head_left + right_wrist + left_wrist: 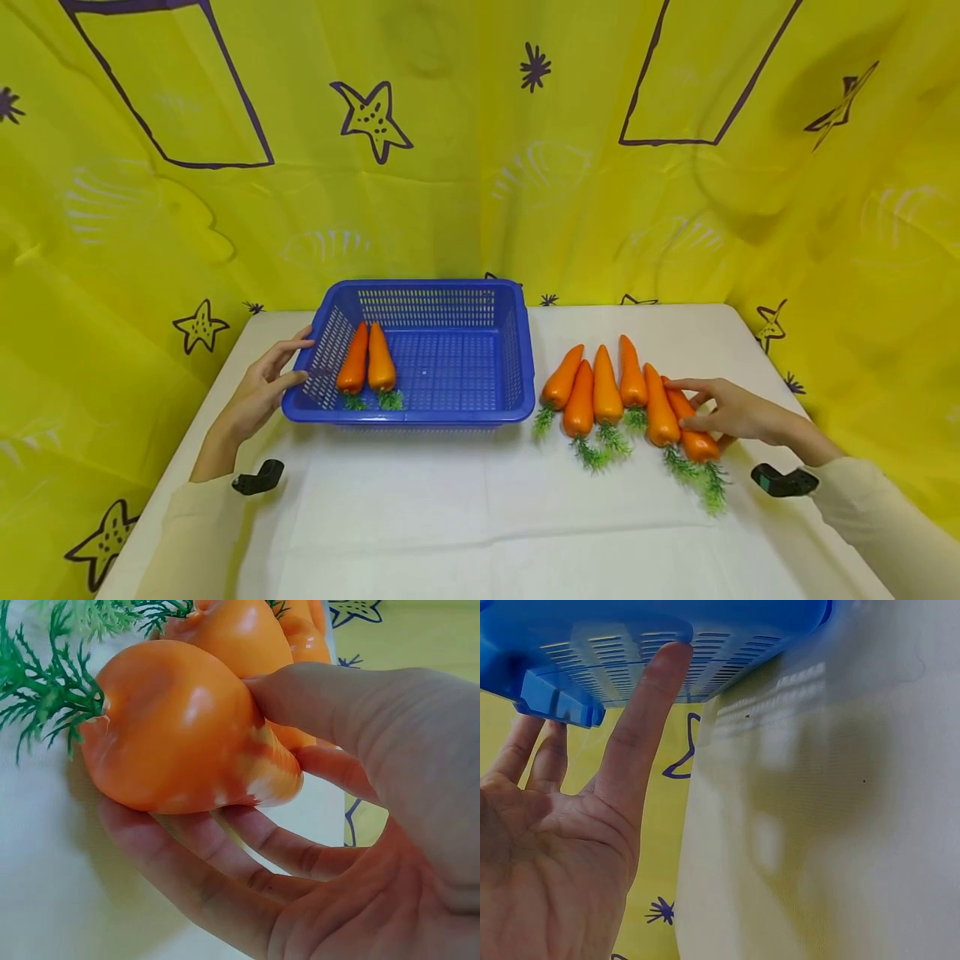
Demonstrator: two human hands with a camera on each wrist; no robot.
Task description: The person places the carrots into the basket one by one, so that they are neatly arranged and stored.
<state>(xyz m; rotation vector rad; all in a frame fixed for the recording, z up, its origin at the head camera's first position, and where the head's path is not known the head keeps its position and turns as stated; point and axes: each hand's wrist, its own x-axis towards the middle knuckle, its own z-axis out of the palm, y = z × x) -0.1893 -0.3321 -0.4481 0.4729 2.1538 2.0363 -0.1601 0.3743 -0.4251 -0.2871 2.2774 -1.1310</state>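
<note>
A blue plastic basket [427, 414] stands at the back of the table, with two orange toy carrots [352, 367] inside on its left. My left hand [258, 392] is at the basket's left end, its thumb [641, 724] straight against the slotted side and its fingertips at the rim. On the right, several more carrots [606, 392] lie in a row with green leafy tops. My right hand [738, 414] holds the rightmost carrot [169, 727], thumb on its upper side and fingers curled beneath. That carrot leans close beside its neighbour [232, 637].
The table [420, 517] has a white cover with a faint crease across its front part. Behind and on both sides hangs a yellow curtain [442, 192] with dark star drawings, close to the basket's back edge. A dark device [258, 477] is at the left wrist.
</note>
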